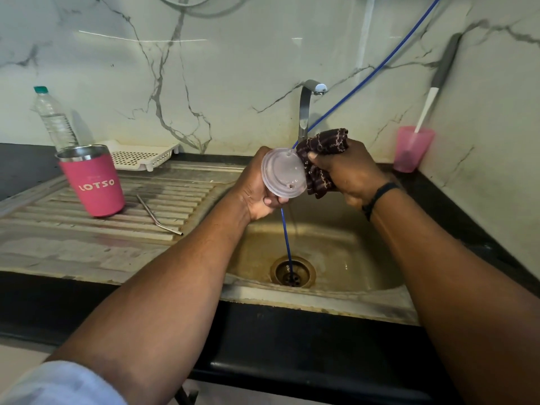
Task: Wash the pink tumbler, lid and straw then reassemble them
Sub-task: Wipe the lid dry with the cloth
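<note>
Black worktop (23,168) with a stained steel sink (336,249), marble-look wall (233,68) behind. Pink tumbler (95,182), lettered LOTSO, stands upright on the drainboard (73,238) at 9 o'clock, metal straw (159,214) lying just beside it. Over the basin, left hand (257,191) grips the translucent lid (283,176) by its edge; right hand (347,171) clutches a dark patterned cloth (321,159) against the lid.

Both forearms are stretched forward, converging at the centre. The left hand (257,188) is curled in a grip; the right hand (347,168) is clenched, a dark band worn at its wrist.
</note>
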